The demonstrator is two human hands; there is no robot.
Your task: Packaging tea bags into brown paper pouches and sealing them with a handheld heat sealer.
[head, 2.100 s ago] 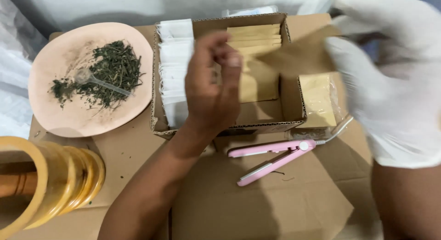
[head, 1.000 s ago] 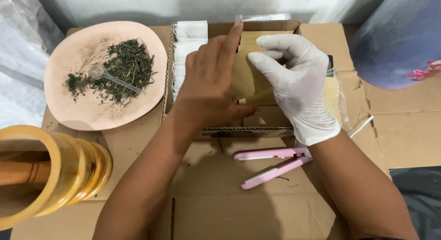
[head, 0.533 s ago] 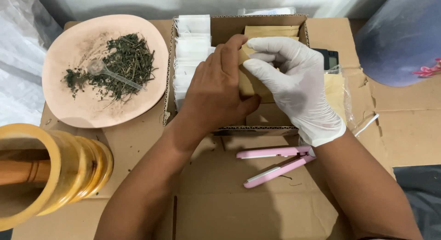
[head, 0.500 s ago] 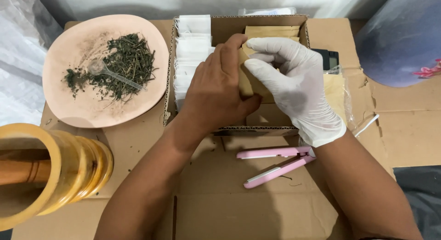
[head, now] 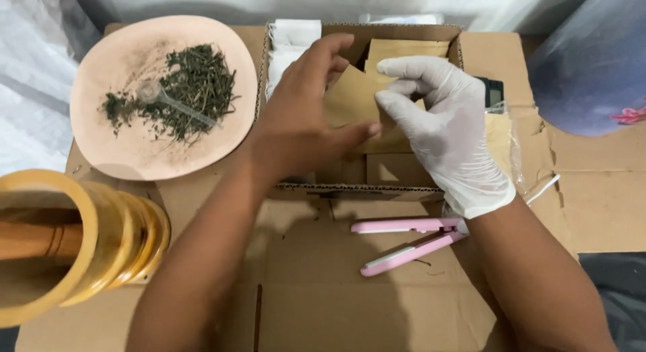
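Observation:
My bare left hand [head: 306, 116] and my white-gloved right hand [head: 447, 133] both hold a small brown paper pouch [head: 350, 99] above an open cardboard box [head: 363, 187]. The left thumb presses on the pouch's lower edge, and the gloved fingers pinch its right side. Inside the box stand a row of white pouches [head: 289, 39] at the left and a stack of brown pouches [head: 410, 48] at the back.
A pink plate [head: 134, 150] with dried green herbs [head: 195, 86] and a clear spoon [head: 165, 99] sits at the left. A pink handheld sealer [head: 410, 241] lies on flattened cardboard below the box. A wooden mortar and pestle [head: 60, 244] stands bottom left. A blue bag [head: 592, 62] is at the right.
My gloved right hand came in from the right to join the left over the box. Both hands took hold of a brown pouch and lifted it slightly.

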